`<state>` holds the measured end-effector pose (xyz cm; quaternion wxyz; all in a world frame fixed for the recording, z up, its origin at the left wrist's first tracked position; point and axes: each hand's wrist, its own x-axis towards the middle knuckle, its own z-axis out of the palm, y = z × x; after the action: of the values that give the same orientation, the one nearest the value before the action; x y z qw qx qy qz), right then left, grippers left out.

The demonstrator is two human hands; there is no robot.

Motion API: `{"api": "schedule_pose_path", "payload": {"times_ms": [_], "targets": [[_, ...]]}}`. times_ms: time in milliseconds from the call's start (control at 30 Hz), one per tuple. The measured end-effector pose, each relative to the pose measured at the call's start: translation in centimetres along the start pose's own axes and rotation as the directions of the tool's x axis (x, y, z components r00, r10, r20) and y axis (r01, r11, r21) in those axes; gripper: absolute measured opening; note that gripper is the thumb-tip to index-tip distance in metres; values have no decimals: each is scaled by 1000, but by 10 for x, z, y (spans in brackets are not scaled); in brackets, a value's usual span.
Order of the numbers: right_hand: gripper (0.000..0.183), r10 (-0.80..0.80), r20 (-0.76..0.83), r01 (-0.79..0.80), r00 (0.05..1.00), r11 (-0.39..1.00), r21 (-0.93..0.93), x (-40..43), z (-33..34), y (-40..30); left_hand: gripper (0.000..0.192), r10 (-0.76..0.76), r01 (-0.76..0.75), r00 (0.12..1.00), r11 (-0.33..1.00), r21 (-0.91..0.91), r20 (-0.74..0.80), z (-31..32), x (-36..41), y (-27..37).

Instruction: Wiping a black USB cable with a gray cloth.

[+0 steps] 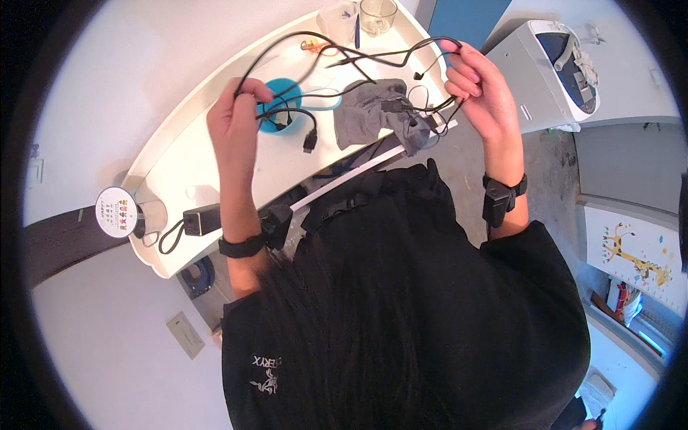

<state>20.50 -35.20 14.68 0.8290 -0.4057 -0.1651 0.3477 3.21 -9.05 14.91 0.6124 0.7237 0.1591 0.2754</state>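
My left hand (235, 126) pinches several strands of a black cable (290, 36) between thumb and fingers. A black USB-type plug (309, 142) dangles from it. My right hand (481, 80) is raised across from it and grips the other side of the looped cable. A small black plug (418, 76) and a larger black connector (395, 106) hang near my right hand. Beneath the strands, a blue mug (287, 88) stands beside my left hand; whether the dark pieces at its mouth lie inside, I cannot tell. A crumpled grey cloth (360, 115) lies between my hands, below the cable.
The white curved-edge table (177, 177) carries a clear glass mug (379, 16), a clear cup (339, 21), a small orange item (314, 47) and a black box (201, 221) with a loop. A lidded cup (150, 214) stands far left. A white appliance (529, 75) is at right.
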Motion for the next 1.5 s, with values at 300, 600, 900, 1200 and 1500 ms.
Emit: {"api": "schedule_pose_path", "payload": {"times_ms": [300, 600, 900, 1200, 1500], "targets": [[23, -265, -244, 151, 933, 903, -401, 14, -16, 7, 9, -161, 186, 983, 847, -499, 93, -23, 11, 4], [12, -300, 68, 204, 952, 451, -869, 38, -28, 4, 15, 35, -247, 951, 686, -684, -308, -45, 7, 46], [15, 6, 106, 90, 994, 468, -879, 64, -44, 5, 4, 302, -453, 891, 542, -708, -339, -128, -11, 89], [23, 214, 164, -40, 963, 716, -697, 73, -41, 12, 6, 275, -525, 849, 533, -664, -451, -165, -4, 92], [24, -41, 75, 84, 996, 596, -798, 102, -38, 3, 15, 208, -614, 756, 553, -563, -620, -198, -2, 103]]}}
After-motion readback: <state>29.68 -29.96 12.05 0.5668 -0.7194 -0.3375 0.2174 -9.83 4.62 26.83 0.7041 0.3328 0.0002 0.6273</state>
